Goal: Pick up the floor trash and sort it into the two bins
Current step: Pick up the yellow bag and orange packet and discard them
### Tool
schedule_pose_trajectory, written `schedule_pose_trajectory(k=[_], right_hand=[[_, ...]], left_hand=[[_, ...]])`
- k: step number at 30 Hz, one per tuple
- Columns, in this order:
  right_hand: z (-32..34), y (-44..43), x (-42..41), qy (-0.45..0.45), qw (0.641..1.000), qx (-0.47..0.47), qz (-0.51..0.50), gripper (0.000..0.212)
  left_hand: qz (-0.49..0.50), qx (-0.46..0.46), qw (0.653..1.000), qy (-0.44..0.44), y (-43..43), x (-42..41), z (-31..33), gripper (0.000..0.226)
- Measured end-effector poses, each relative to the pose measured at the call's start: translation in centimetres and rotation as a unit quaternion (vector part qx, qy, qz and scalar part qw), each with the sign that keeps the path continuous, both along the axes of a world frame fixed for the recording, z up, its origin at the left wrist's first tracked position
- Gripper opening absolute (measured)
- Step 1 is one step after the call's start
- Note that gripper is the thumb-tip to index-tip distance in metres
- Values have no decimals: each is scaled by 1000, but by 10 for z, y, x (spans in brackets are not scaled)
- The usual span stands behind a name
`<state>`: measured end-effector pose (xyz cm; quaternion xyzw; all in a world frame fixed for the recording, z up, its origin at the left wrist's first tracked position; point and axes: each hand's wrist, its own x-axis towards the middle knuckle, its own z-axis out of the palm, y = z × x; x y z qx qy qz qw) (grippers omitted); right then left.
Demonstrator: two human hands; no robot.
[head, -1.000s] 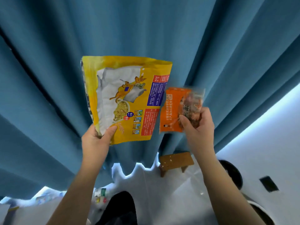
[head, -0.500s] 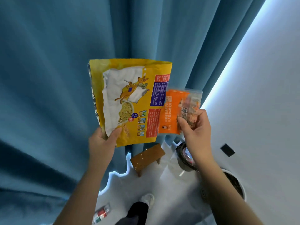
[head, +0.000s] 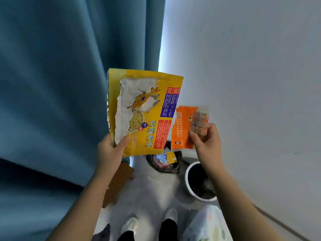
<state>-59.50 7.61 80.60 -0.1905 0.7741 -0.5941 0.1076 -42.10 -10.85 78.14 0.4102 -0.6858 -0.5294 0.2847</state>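
My left hand (head: pixel 110 150) grips the lower corner of a large yellow food bag (head: pixel 144 110) printed with a kangaroo, held upright at chest height. My right hand (head: pixel 206 141) pinches a small orange snack packet (head: pixel 182 129) beside it. Both hang above a black-lined bin (head: pixel 177 168) on the floor that holds several wrappers. A white-rimmed bin (head: pixel 188 181) with dark contents stands to its right, partly hidden by my right forearm.
A blue curtain (head: pixel 60 84) fills the left side, a pale wall (head: pixel 251 75) the right. A small wooden stool (head: pixel 118 183) stands left of the bins. My feet (head: pixel 151 221) are below, and a patterned plastic bag (head: pixel 208 225) lies at the lower right.
The view has swung right and down: the curtain has slid left, the wall and both bins have come under my hands. Both hands keep their hold on the two packets.
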Motion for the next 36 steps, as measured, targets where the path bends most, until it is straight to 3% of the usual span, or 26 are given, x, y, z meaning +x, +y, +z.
schedule_pose_trajectory(k=[5,11,17,21,29,33,36], right_hand=[[-62,25,-89,-28,993,110,-18,19],[-140,14,-144,-108,971,212,3,28],[-224,-13,-173,-185,948,259,16,42],[-310,-26,-185,-215,932,292,26,48],[-482,-45,-205,-243,909,336,35,52],[-549,-59,-215,-231,904,352,72,45],[-599,-68,-217,-218,899,367,92,43]], left_hand=[[29,75,993,-81,24,-68,-60,11],[21,148,975,-165,31,-126,-135,15],[-1,236,934,-270,-3,-168,-213,29],[-46,265,900,-343,-23,-178,-302,35],[-265,159,813,-494,-76,-235,-464,30],[-384,94,732,-555,-83,-279,-518,40],[-425,43,703,-568,-84,-305,-558,49]])
